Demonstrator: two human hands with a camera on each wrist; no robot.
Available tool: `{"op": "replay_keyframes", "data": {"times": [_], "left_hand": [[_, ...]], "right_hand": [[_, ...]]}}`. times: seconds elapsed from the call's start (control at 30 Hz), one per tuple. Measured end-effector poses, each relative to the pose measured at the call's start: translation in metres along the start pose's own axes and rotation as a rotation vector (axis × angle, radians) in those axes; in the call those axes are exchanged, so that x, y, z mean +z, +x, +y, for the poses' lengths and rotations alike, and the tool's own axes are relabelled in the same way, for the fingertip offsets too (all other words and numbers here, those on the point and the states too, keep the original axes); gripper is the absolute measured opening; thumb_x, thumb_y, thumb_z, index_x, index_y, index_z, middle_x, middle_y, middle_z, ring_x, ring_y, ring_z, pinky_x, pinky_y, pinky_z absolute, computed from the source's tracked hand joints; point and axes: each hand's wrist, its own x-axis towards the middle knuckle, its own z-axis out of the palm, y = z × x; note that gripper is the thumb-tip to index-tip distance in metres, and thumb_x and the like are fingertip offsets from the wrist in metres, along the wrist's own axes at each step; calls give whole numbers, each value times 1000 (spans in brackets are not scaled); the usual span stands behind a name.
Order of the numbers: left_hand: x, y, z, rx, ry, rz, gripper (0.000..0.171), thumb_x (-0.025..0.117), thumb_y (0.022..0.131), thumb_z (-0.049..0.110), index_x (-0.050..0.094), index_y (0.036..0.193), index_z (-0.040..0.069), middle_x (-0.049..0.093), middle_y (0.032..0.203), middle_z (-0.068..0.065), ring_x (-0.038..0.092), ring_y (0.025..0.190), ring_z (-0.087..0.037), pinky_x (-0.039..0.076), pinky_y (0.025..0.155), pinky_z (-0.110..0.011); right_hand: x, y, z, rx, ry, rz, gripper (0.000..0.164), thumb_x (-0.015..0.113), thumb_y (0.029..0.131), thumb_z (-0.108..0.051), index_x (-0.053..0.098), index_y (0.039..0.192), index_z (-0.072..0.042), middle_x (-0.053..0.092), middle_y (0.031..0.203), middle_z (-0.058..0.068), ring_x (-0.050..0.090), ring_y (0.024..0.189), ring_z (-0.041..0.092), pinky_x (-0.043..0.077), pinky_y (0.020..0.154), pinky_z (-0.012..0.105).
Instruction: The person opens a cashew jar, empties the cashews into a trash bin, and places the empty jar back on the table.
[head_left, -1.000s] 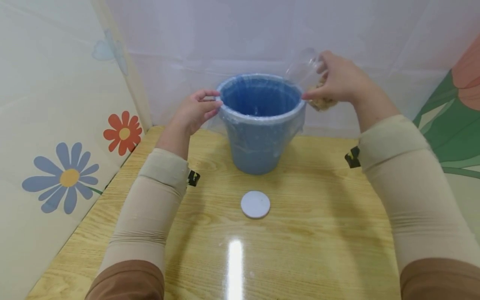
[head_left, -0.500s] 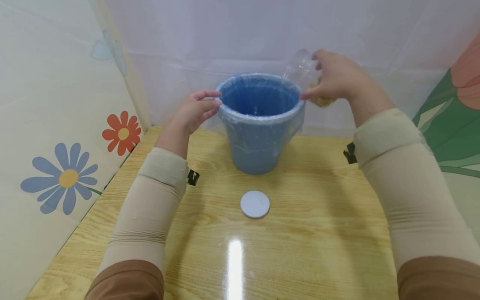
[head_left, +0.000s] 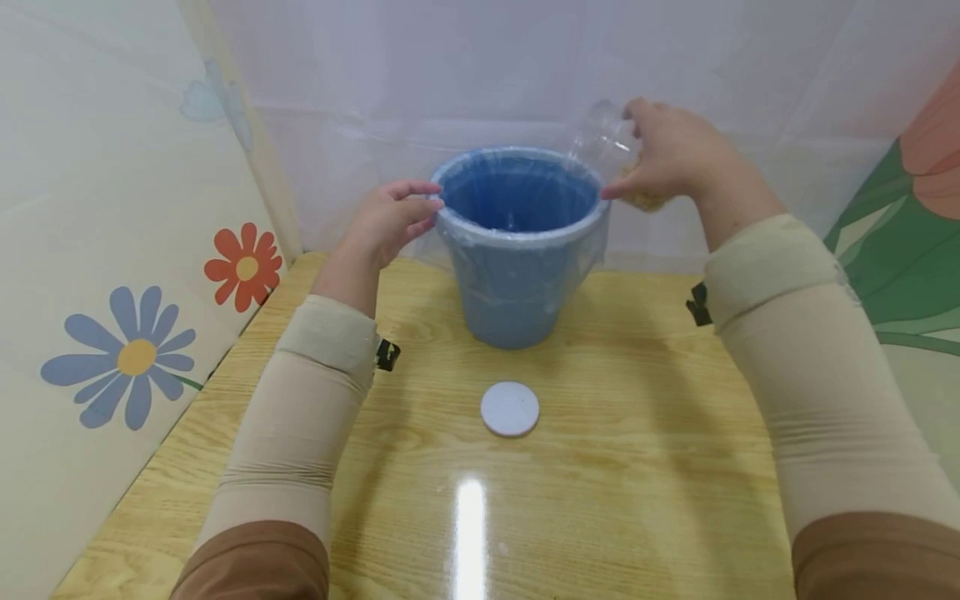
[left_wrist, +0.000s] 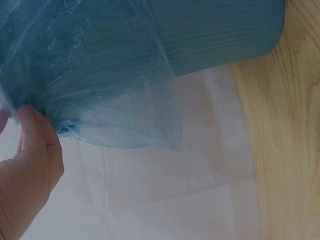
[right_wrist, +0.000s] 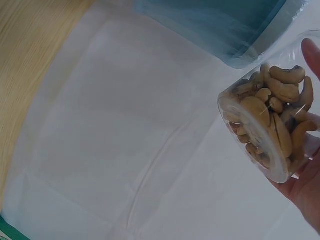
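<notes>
A blue trash can, lined with a thin clear plastic bag, stands upright at the back of the table. Its left rim is pinched, bag and all, between the thumb and fingers of my left hand. At the opposite side, my right hand grips a clear jar tilted with its mouth toward the can's opening. Cashews fill the lower part of the jar, as the right wrist view shows. The bottom inside the can is too dark to make out.
On the wooden table, a flat white round disc, like a lid, lies in front of the can. A white sheet hangs right behind the can. Flower-printed panels flank the table.
My right hand has shifted slightly left with the jar, bringing it closer over the can's right rim. The left hand and the can have stayed in place.
</notes>
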Motion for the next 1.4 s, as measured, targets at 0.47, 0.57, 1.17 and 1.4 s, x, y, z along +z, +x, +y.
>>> {"op": "replay_keyframes", "data": {"times": [0.47, 0.57, 1.17, 1.4], "left_hand": [[-2, 0, 0, -13, 8, 12, 39, 63, 86, 8, 54, 124, 8, 42, 133, -3, 49, 114, -17, 44, 95, -27], [-2, 0, 0, -19, -1, 16, 39, 63, 86, 8, 55, 124, 8, 43, 133, -3, 49, 114, -17, 44, 95, -27], [-2, 0, 0, -19, 0, 20, 39, 63, 86, 7, 54, 124, 7, 41, 134, -4, 49, 113, -17, 44, 96, -27], [-1, 0, 1, -28, -4, 28, 38, 63, 86, 7, 55, 123, 7, 44, 132, -5, 52, 109, -16, 45, 94, -27]], "right_hand": [[1, -2, -3, 4, -157, -19, 124, 64, 60, -73, 3, 147, -10, 17, 147, 25, 28, 124, 49, 25, 96, 66], [1, -1, -4, -4, -172, -23, 125, 65, 59, -72, 3, 147, -11, 14, 148, 25, 27, 125, 50, 24, 97, 66], [-2, 2, -7, -116, -362, 2, 118, 68, 64, -65, 8, 146, -6, 27, 140, 29, 30, 121, 49, 25, 98, 65], [-1, 4, -9, -162, -443, 12, 112, 72, 64, -60, 16, 143, -3, 35, 131, 30, 34, 114, 50, 29, 93, 65]]}}
